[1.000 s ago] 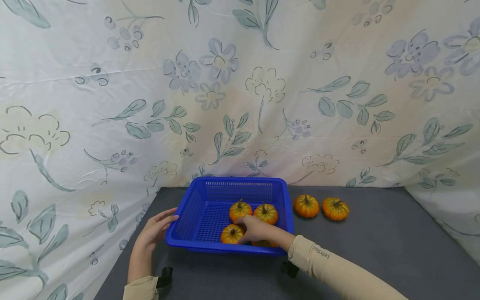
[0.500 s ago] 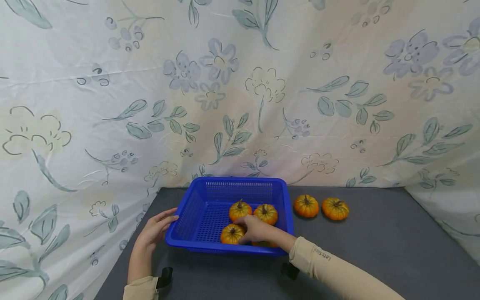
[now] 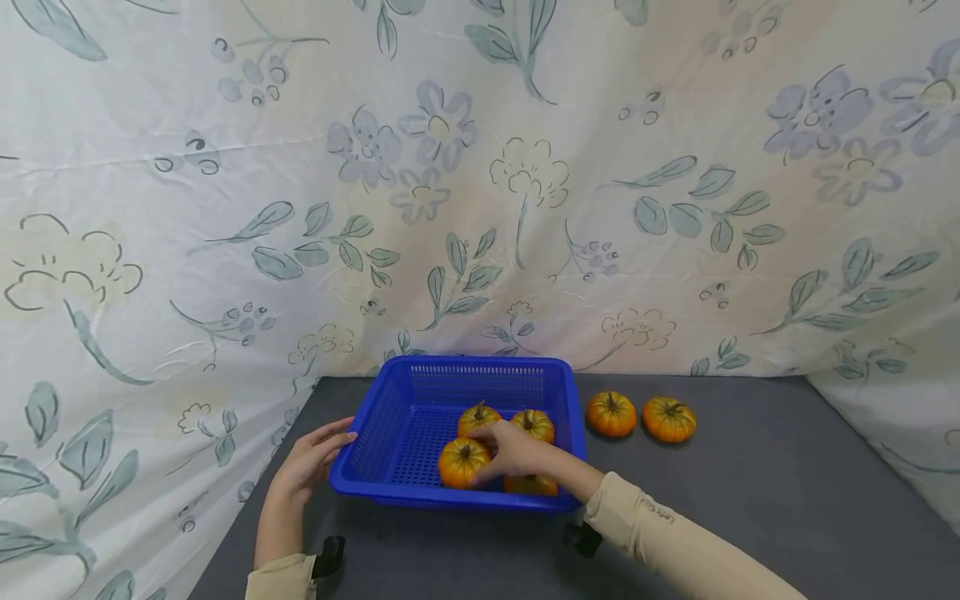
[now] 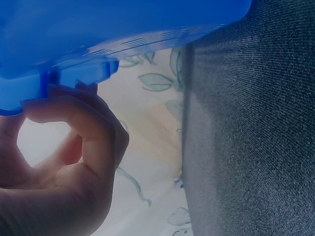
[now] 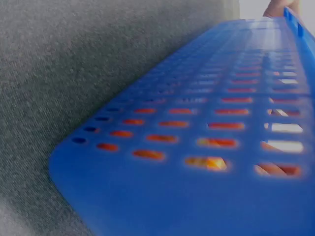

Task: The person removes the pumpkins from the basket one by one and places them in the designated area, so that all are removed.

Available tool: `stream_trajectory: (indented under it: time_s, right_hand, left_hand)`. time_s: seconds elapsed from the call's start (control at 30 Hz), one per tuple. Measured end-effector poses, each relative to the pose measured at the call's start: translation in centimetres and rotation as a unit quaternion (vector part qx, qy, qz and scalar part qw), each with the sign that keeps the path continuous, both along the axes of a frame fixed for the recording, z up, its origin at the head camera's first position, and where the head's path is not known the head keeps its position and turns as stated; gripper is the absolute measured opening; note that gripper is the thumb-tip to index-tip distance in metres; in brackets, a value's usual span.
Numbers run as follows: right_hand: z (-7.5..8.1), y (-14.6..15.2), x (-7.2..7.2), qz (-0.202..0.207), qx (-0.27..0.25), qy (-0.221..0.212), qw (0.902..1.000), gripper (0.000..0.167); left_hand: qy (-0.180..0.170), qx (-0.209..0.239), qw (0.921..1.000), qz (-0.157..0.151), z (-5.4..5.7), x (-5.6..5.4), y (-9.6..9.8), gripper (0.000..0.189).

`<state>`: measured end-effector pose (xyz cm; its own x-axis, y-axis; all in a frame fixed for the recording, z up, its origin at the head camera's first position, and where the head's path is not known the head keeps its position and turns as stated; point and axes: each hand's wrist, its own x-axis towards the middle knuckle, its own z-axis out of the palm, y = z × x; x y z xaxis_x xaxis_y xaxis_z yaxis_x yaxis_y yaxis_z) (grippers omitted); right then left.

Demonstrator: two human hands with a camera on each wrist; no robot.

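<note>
A blue plastic basket [image 3: 480,362] with slotted walls stands on the dark table. My left hand [image 3: 306,458] is at its left side; in the left wrist view its bent fingers [image 4: 93,115] and thumb pinch the basket's rim. Inside the basket, my right hand [image 3: 517,454] grips a small orange pumpkin [image 3: 461,463] near the front, raised slightly. Two more pumpkins, one at the back [image 3: 476,415] and one to its right [image 3: 536,423], sit behind the hand. Another pumpkin [image 3: 531,486] is partly hidden under the right wrist. Through the slots of the basket wall [image 5: 147,196], orange shows.
Two pumpkins, a nearer-left one [image 3: 611,414] and one beside it [image 3: 669,419], lie on the table [image 3: 765,483] right of the basket. A floral cloth [image 3: 525,283] hangs behind the table and along both sides.
The pumpkin in my right hand has come up a little from the basket floor, and the hand has risen with it. My left hand stays at the basket's left side.
</note>
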<state>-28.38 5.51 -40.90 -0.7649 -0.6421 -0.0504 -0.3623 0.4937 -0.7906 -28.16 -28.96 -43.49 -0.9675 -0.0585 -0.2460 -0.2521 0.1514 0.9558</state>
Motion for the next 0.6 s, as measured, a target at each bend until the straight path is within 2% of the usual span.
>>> stream_trajectory:
  time_s: [0.4, 0.6]
  right_hand:
    - [1.2, 1.9, -0.6, -0.031, -0.025, -0.011, 0.9992, 0.072]
    - [1.9, 3.3, -1.0, -0.044, -0.032, 0.007, 0.9985, 0.071]
  left_hand:
    - [0.004, 0.005, 1.0, -0.004, 0.1, 0.1, -0.1, 0.066]
    - [0.006, 0.001, 1.0, -0.005, 0.0, 0.1, -0.2, 0.066]
